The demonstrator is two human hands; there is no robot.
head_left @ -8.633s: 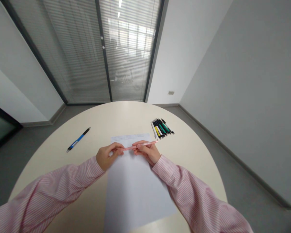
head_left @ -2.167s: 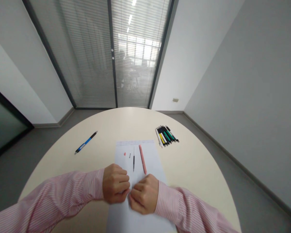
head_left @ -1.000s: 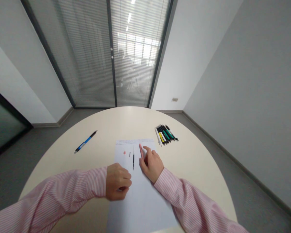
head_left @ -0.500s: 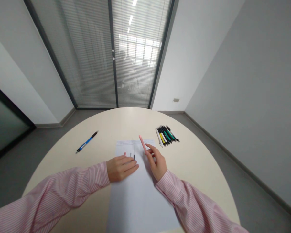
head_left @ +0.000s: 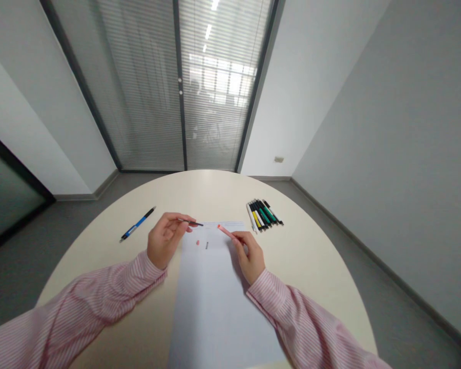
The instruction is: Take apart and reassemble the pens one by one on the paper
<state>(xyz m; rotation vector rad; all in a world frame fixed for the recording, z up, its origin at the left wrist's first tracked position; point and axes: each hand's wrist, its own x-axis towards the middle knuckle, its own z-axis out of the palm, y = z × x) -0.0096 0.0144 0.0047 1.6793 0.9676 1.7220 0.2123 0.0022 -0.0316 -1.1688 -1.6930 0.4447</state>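
My left hand (head_left: pixel 165 238) pinches a thin dark pen refill (head_left: pixel 194 223), its tip pointing right. Facing it, a pink pen barrel (head_left: pixel 226 231) is held between the closed fingers of my right hand (head_left: pixel 249 256), one end tilted up to the left. A small gap separates refill and barrel. Below them on the white paper (head_left: pixel 218 307) lie a small pink pen part (head_left: pixel 197 242) and a small dark spring-like piece (head_left: pixel 206 245).
Several pens (head_left: pixel 264 214), white, black, yellow and green, lie side by side at the right of the round table (head_left: pixel 315 277). One blue and black pen (head_left: pixel 137 224) rests at the left. A glass partition with blinds (head_left: pixel 149 102) stands behind.
My left hand has picked the refill up off the paper and raised it to the upper left. My right hand has turned the pink barrel lower, towards the left.
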